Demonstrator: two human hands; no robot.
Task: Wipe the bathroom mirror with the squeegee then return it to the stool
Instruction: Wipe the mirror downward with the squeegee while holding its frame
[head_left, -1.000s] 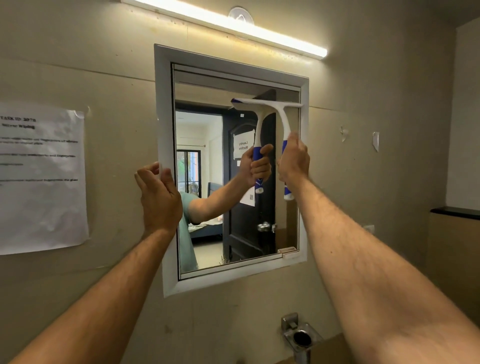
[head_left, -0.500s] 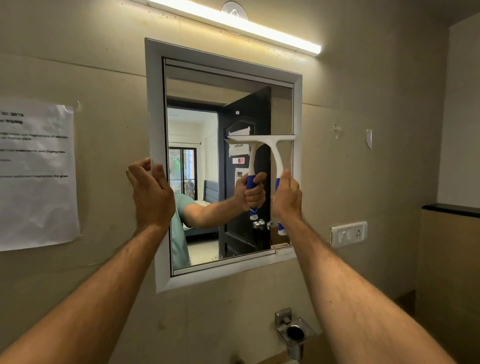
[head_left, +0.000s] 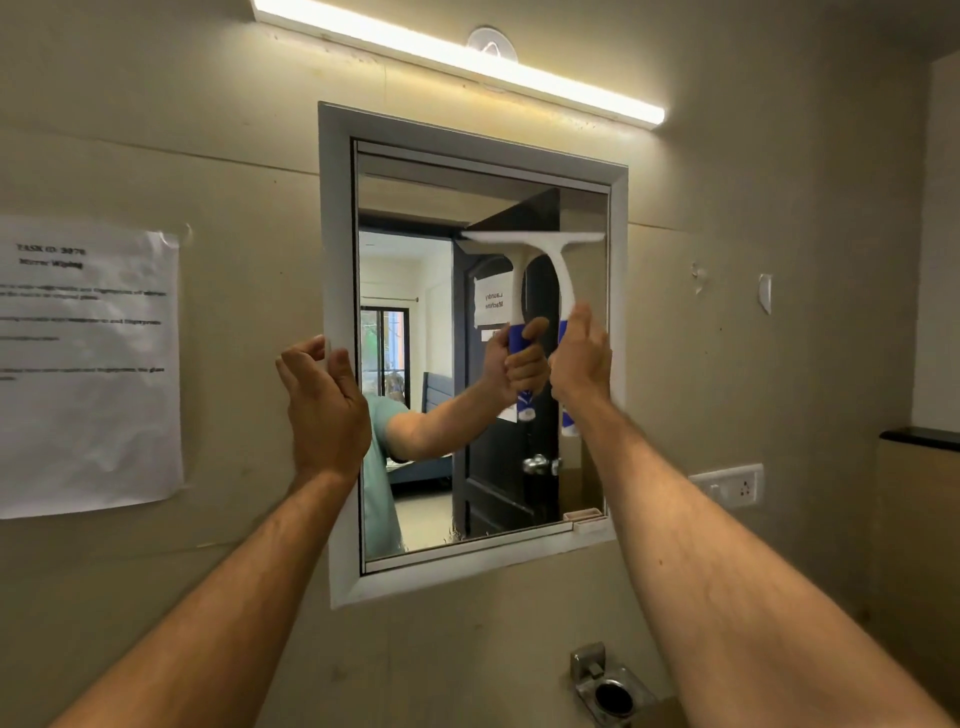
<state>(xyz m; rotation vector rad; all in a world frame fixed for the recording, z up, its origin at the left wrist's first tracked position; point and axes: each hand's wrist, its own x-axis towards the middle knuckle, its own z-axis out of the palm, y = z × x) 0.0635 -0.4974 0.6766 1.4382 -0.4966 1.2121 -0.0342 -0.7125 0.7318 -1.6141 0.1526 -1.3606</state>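
Note:
The mirror (head_left: 415, 208) hangs on the wall in a pale grey frame (head_left: 337, 234). A white squeegee (head_left: 563, 275) with a blue handle has its blade flat against the upper right part of the glass. My right hand (head_left: 582, 358) is closed around the blue handle just below the white neck. The squeegee, hand and forearm show again as a reflection to the left of it. My left hand (head_left: 322, 400) rests on the frame's left edge with bent, spread fingers and holds nothing. No stool is in view.
A printed paper sheet (head_left: 88, 364) is taped to the wall at the left. A lit tube light (head_left: 467, 57) runs above the mirror. A switch socket (head_left: 727, 486) and a dark ledge (head_left: 919, 439) are at the right. A metal holder (head_left: 610, 691) sticks out below.
The squeegee went from near the top of the glass down to about a third of its height, then back up towards the top. My left hand stayed on the frame's left edge.

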